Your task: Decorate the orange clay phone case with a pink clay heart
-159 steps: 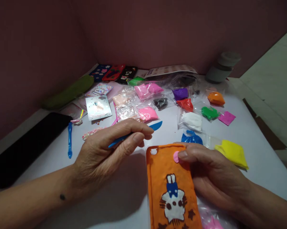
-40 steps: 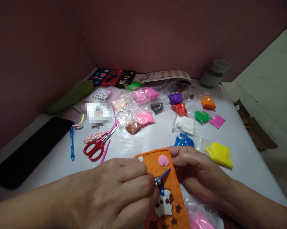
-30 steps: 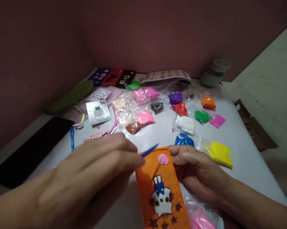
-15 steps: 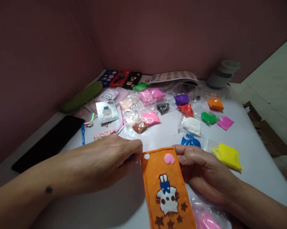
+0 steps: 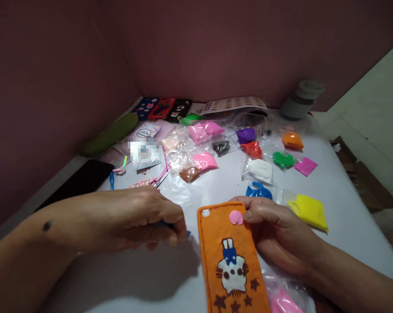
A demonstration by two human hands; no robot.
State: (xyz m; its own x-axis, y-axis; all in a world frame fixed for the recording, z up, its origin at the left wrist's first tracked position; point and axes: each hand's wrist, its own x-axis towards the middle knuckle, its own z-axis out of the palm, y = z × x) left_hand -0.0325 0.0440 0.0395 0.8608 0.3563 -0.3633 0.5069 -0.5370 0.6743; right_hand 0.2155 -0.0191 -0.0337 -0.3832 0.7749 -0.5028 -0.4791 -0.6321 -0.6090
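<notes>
My right hand grips an orange phone case by its upper right side, thumb on the front. The case bears an upside-down white cat in blue, several brown stars and a pink heart near the top right corner; a small white-looking opening is at the top left. Left of the case, my left hand is closed around a blue tool, whose tip pokes out past the fingers. The tool is mostly hidden by the hand and does not touch the case.
Bags of coloured clay lie across the white table, among them yellow, blue and white. Three decorated cases, a jar and a printed sheet stand or lie by the wall. A black phone-like slab is at left.
My left hand has moved left and down, away from the case's top left corner, and the blue tip now shows. My right thumb now lies beside the pink heart.
</notes>
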